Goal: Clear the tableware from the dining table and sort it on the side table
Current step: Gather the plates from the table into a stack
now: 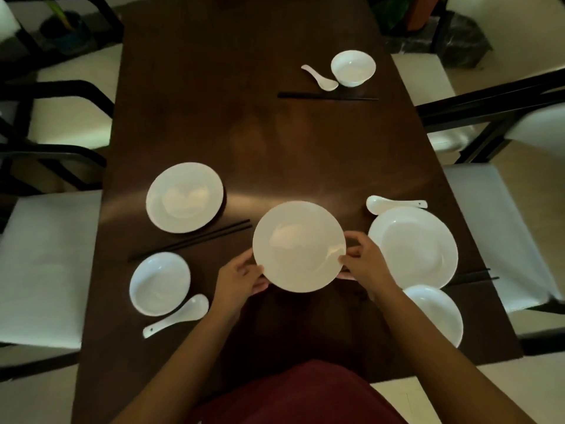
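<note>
- The dark wooden dining table (260, 133) runs from near to far through the middle of the scene, with white-seated chairs (46, 264) along its left and right sides.
- The large white plate (419, 246) lies flat near the right edge.
- The held plate (299, 245), white and round, sits at the centre near the person, gripped by its rim on both sides.
- A third plate (184, 197) lies flat to the left, slightly farther off.
- The near-right bowl (437, 313) sits just beside the large plate, partly hidden by the right forearm.
- The near-left bowl (160, 283) has a white spoon (177, 315) touching its near side.
- The far bowl (353, 68) stands far right, a spoon just left of it.
- The left hand (241, 278) is closed on the held plate's near-left rim.
- The right hand (363, 264) is closed on its right rim.
- Black chopsticks (191, 240) lie slanted between the third plate and the near-left bowl.
</note>
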A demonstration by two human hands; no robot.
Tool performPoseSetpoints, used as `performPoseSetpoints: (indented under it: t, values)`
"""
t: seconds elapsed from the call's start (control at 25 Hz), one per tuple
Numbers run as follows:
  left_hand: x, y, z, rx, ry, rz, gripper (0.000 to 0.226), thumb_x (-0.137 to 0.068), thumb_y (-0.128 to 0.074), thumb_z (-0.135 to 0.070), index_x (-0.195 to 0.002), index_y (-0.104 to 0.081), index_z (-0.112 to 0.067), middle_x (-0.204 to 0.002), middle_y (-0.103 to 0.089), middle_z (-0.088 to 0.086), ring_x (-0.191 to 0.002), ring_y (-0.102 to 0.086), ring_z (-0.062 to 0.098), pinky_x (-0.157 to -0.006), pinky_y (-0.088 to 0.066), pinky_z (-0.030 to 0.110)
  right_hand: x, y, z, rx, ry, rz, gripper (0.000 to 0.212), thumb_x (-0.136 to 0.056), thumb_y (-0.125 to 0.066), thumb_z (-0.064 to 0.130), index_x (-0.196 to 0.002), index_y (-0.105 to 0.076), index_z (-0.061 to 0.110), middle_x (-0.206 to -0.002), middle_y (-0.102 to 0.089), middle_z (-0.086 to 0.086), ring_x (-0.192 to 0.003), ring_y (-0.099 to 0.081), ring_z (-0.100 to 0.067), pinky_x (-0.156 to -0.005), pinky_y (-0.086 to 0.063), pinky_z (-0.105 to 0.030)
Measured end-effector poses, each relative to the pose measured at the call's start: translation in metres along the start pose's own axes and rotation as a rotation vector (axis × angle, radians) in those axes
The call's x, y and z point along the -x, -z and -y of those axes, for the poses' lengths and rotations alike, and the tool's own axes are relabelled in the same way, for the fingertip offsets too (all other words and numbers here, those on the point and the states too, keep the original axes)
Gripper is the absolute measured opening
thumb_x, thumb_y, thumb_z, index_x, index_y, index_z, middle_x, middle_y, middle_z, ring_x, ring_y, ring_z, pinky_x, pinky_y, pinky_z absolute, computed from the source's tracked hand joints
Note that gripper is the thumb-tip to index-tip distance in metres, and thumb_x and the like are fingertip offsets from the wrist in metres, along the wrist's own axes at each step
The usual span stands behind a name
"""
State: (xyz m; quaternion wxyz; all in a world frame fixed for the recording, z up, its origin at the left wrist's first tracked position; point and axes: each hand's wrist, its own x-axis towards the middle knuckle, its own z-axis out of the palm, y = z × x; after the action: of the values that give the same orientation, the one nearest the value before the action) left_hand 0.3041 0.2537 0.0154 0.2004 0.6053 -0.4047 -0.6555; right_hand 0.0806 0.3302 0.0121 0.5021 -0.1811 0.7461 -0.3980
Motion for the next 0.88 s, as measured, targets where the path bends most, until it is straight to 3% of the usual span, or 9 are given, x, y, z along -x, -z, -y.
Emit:
performPoseSetpoints:
  t: [0.16, 0.28, 0.52, 0.68, 0.76, 0.88]
  values:
    - [0.018, 0.014, 0.035, 0.002, -0.009, 0.004, 0.046, -0.085, -0.058, -0.005, -0.126, -0.055, -0.024, -0.076, -0.073, 0.001, -0.071, -0.072, 0.016, -0.057, -0.055, 0.020, 0.022, -0.013, -0.025, 0.039, -0.009, -0.002, 0.041, -0.081, -0.062, 0.001, -0.112, -0.050, 0.026, -0.096, -0.063, -0.007, -0.091, -0.064, -0.022, -0.071, -0.060, -0.037]
    - [0.023, 0.018, 0.048, -0.049, -0.013, 0.002, 0.047, -0.085, -0.057, -0.005, -0.128, -0.053, -0.024, -0.088, -0.071, 0.010, -0.079, -0.071, 0.020, -0.062, -0.057, 0.023, 0.028, -0.019, -0.037, 0.074, -0.006, -0.016, 0.042, -0.081, -0.062, 0.001, -0.111, -0.049, 0.026, -0.101, -0.062, -0.009, -0.094, -0.063, -0.026, -0.075, -0.059, -0.042]
    - [0.024, 0.019, 0.064, -0.181, -0.043, -0.022, 0.049, -0.087, -0.056, -0.004, -0.134, -0.045, -0.014, -0.090, -0.067, 0.016, -0.079, -0.068, 0.020, -0.065, -0.058, 0.024, 0.030, -0.025, -0.050, 0.126, -0.034, -0.028, 0.045, -0.082, -0.061, 0.000, -0.120, -0.048, 0.022, -0.101, -0.059, -0.008, -0.095, -0.061, -0.026, -0.069, -0.060, -0.037]
    - [0.019, 0.022, 0.056, -0.380, -0.051, 0.034, 0.048, -0.087, -0.058, -0.009, -0.134, -0.046, -0.012, -0.091, -0.068, 0.010, -0.077, -0.069, 0.016, -0.071, -0.057, 0.028, 0.030, -0.025, -0.053, 0.172, -0.014, -0.035, 0.047, -0.081, -0.064, 0.006, -0.123, -0.047, 0.021, -0.094, -0.058, -0.003, -0.088, -0.061, -0.019, -0.059, -0.056, -0.023]
    - [0.021, 0.022, 0.051, -0.555, -0.069, -0.035, 0.046, -0.089, -0.057, -0.017, -0.132, -0.046, -0.010, -0.089, -0.066, 0.005, -0.071, -0.067, 0.014, -0.075, -0.055, 0.032, 0.030, -0.019, -0.048, 0.243, -0.002, -0.036, 0.046, -0.082, -0.064, 0.010, -0.124, -0.046, 0.019, -0.090, -0.060, -0.003, -0.083, -0.063, -0.018, -0.063, -0.057, -0.025]
    - [0.028, 0.017, 0.034, -0.912, -0.361, -0.228, 0.036, -0.088, -0.056, -0.025, -0.122, -0.052, -0.014, -0.097, -0.059, 0.002, -0.079, -0.056, 0.013, -0.070, -0.045, 0.029, 0.030, 0.004, -0.034, 0.285, 0.056, -0.104, 0.034, -0.084, -0.059, 0.013, -0.118, -0.054, 0.014, -0.085, -0.066, -0.003, -0.078, -0.066, -0.021, -0.078, -0.057, -0.034]
